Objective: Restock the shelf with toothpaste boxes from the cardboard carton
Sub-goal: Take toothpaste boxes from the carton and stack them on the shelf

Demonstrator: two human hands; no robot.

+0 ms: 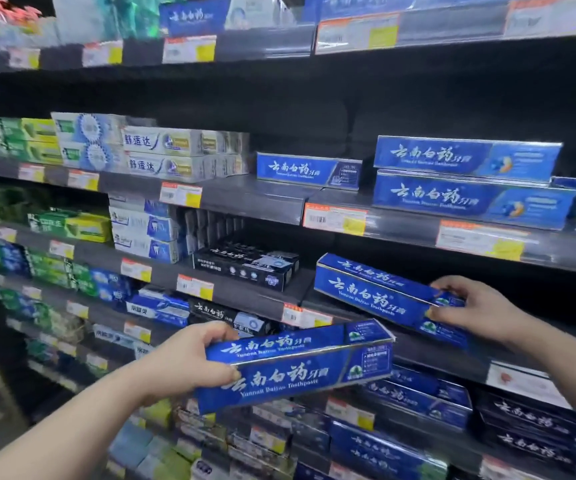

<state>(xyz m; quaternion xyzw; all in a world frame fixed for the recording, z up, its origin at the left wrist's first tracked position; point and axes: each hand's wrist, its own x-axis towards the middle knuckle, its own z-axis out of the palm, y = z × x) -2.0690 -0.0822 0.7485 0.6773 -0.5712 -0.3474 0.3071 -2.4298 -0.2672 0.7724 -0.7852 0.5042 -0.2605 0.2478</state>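
My left hand (189,358) grips the left end of a long blue toothpaste box (297,365), held in the air in front of the shelves and tilted up to the right. My right hand (470,308) holds the right end of a second blue toothpaste box (376,292), which lies slanted on the dark shelf (428,348) at mid height. The shelf space behind that box is dark and bare. The cardboard carton is out of view.
Two stacked blue boxes (470,181) and a smaller blue box (307,169) sit on the shelf above. Black boxes (245,265) stand left of the placed box. More blue boxes (418,396) and black boxes (529,424) fill lower shelves. Green and white boxes line the left.
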